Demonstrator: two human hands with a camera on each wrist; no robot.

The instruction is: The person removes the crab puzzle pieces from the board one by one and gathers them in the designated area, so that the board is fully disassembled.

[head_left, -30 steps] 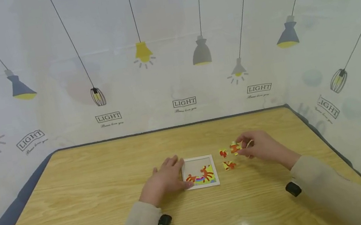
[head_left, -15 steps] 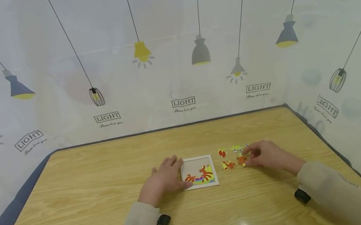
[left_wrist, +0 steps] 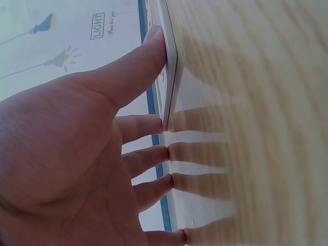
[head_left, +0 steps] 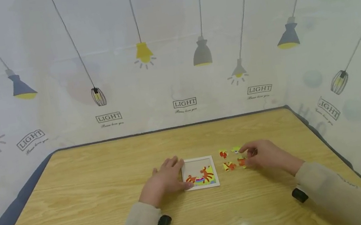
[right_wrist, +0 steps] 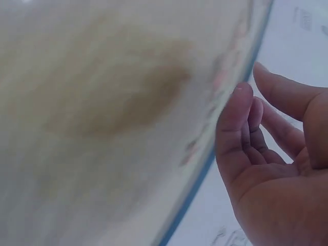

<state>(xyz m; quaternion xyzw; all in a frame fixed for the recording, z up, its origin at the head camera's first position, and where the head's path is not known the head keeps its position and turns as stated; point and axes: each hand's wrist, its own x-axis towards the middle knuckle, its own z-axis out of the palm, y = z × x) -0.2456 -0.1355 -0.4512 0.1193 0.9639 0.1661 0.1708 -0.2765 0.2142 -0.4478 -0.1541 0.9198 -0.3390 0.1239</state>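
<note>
A white-framed puzzle tray (head_left: 216, 171) lies on the table, with orange, yellow and rainbow-coloured pieces (head_left: 207, 174) filling its lower part. My left hand (head_left: 164, 178) rests at its left side, thumb on the frame. In the left wrist view the other fingers (left_wrist: 146, 160) are spread, tips on the table. To the right of the tray lie several loose puzzle pieces: a red-and-yellow one (head_left: 223, 154), an orange-and-yellow one (head_left: 229, 166), a yellow-green one (head_left: 235, 150) and an orange one (head_left: 241, 162). Beside these last two is my right hand (head_left: 269, 155), fingers loosely bent, nothing visible between thumb and fingers.
The wooden table (head_left: 106, 179) ends at a dark blue edge along the back and sides. Behind it hangs a pale backdrop (head_left: 174, 74) printed with lamps. Each wrist carries a small black device (head_left: 164, 223).
The right hand has lowered the orange piece toward me, onto the table, and let it go. A yellow-green piece has come into view behind it. The left hand keeps its place.
</note>
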